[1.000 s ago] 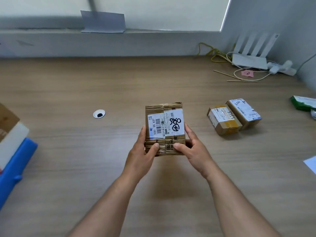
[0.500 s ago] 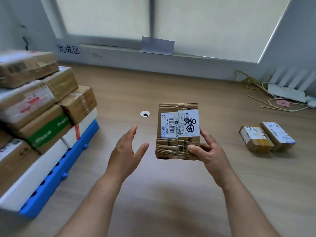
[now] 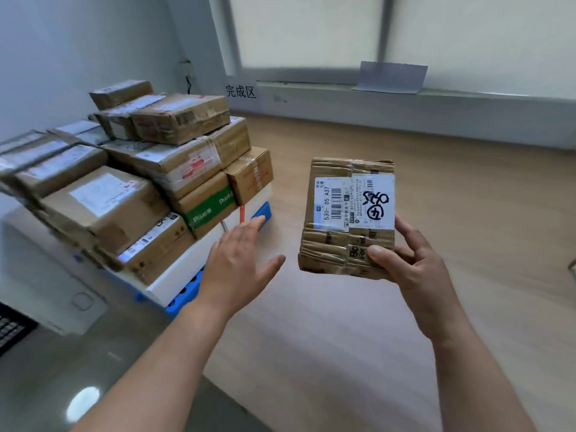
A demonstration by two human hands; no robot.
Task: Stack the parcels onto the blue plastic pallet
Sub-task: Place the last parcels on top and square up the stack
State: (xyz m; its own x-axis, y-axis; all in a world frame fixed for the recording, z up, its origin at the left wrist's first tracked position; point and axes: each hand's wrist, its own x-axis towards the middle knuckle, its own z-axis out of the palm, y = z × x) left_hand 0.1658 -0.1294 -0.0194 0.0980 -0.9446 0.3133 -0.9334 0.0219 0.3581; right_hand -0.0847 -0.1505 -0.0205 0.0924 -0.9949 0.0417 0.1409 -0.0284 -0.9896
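A small brown cardboard parcel (image 3: 347,216) with a white barcode label and black scrawl is held up above the wooden floor. My right hand (image 3: 411,266) grips its lower right corner, thumb on the front. My left hand (image 3: 240,263) hovers free with fingers spread, between the parcel and the stack. The blue plastic pallet (image 3: 184,296) lies at left, mostly hidden under white boxes and several stacked brown parcels (image 3: 174,163).
A grey wall with a white sign of black characters (image 3: 240,91) runs behind the stack, under a window ledge. A grey tiled floor strip (image 3: 62,353) lies at the lower left. Wooden floor (image 3: 467,188) extends to the right.
My left hand has let go of the parcel and opened. The view has swung left, bringing the pallet stack fully into sight; the two small parcels on the floor are out of frame.
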